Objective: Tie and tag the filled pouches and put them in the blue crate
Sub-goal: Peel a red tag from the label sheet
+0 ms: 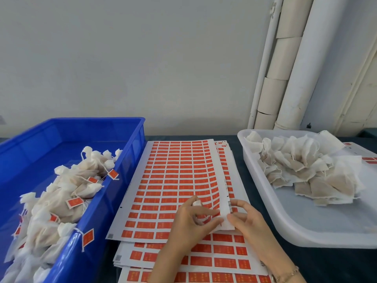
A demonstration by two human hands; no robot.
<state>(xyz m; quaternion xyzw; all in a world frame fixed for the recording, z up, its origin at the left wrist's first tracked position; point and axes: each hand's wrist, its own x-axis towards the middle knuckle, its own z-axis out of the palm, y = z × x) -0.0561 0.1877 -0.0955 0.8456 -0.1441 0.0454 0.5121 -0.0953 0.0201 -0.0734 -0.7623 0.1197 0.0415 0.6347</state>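
A stack of label sheets (175, 180) covered with rows of red tags lies in the middle of the dark table. My left hand (191, 219) rests on the top sheet's lower right part and holds a small white pouch (196, 203) under its curled fingers. My right hand (244, 219) pinches the sheet's lifted right edge beside the barcode strip (230, 207). The blue crate (130, 139) on the left holds several tied pouches with red tags (74, 202). The white tray (306, 231) on the right holds a heap of untied filled pouches (302, 166).
More label sheets (204, 260) stick out below the top one toward me. Another sheet (367, 158) lies partly under the tray at the far right. White pipes (285, 64) run up the wall behind the tray.
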